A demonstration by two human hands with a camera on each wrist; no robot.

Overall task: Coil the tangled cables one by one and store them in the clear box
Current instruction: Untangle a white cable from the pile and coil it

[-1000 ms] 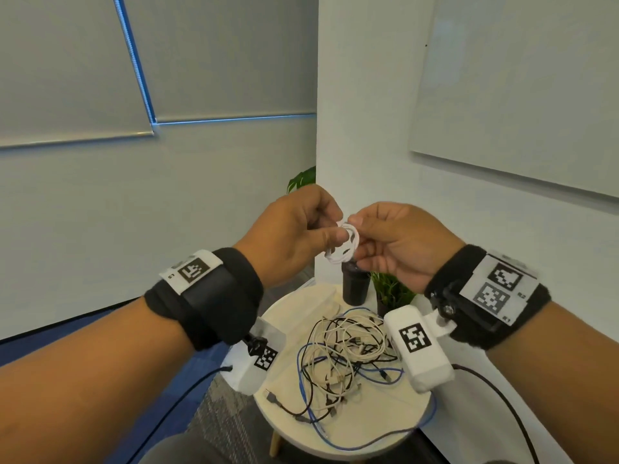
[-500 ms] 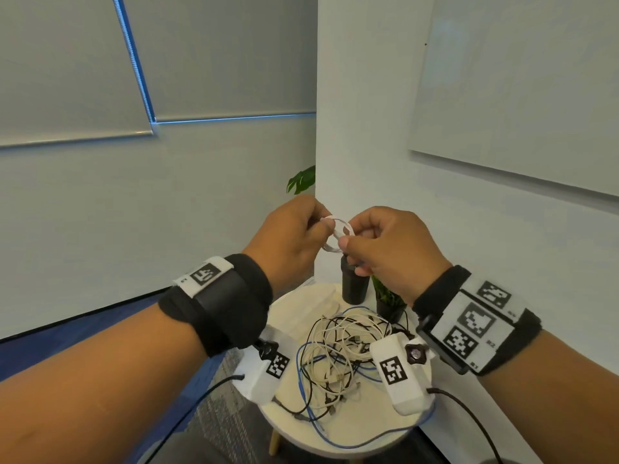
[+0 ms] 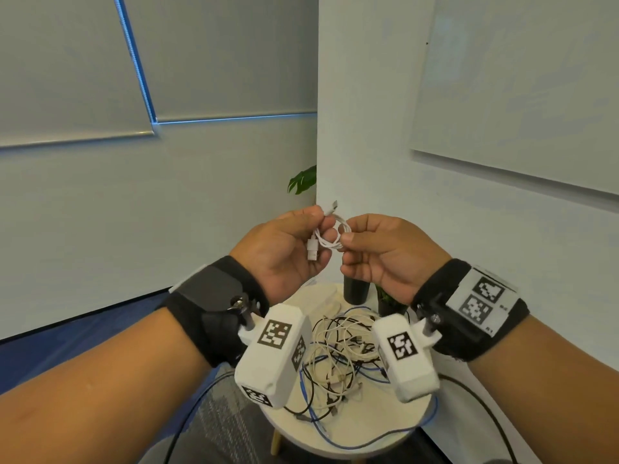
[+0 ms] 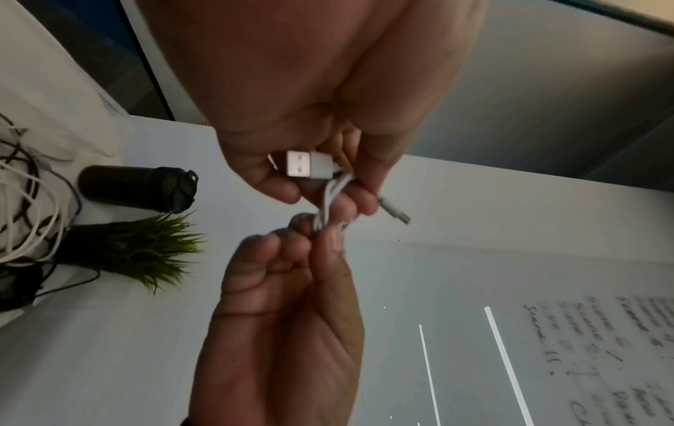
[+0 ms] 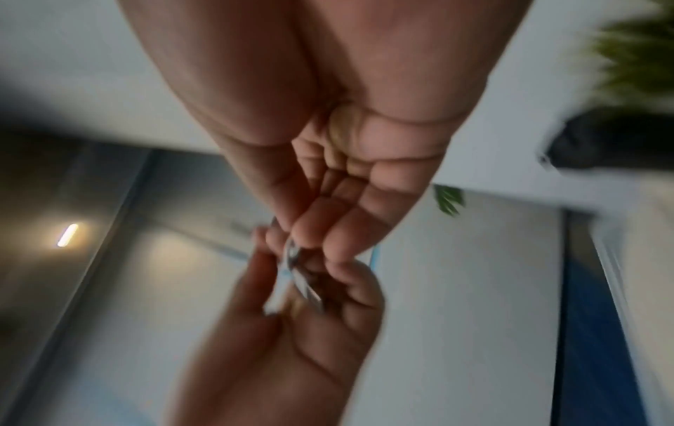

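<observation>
A short white cable [image 3: 331, 241] is wound into a small coil in the air above the table, and both hands hold it. My left hand [image 3: 301, 242] curls its fingers round the coil's left side. The USB plug [image 3: 313, 252] lies against that palm, and the small connector [image 3: 333, 206] sticks up. My right hand [image 3: 348, 244] pinches the coil's right side between thumb and fingers. The left wrist view shows the plug [image 4: 305, 168], the coil [image 4: 333, 196] and the small connector [image 4: 397, 214]. The right wrist view is blurred. Below lies the tangle of cables [image 3: 341, 349].
The round white table [image 3: 355, 440] stands in a wall corner and carries a black cylinder [image 3: 356, 291] and a small potted plant [image 3: 388, 298] at the back. A pale box-like shape [image 3: 323, 299] shows behind my left wrist. Black wires hang from my wrist cameras.
Both wrists have rolled, so the palms now face me. The coil has turned with them, and its USB plug and small connector now stick out in plain sight.
</observation>
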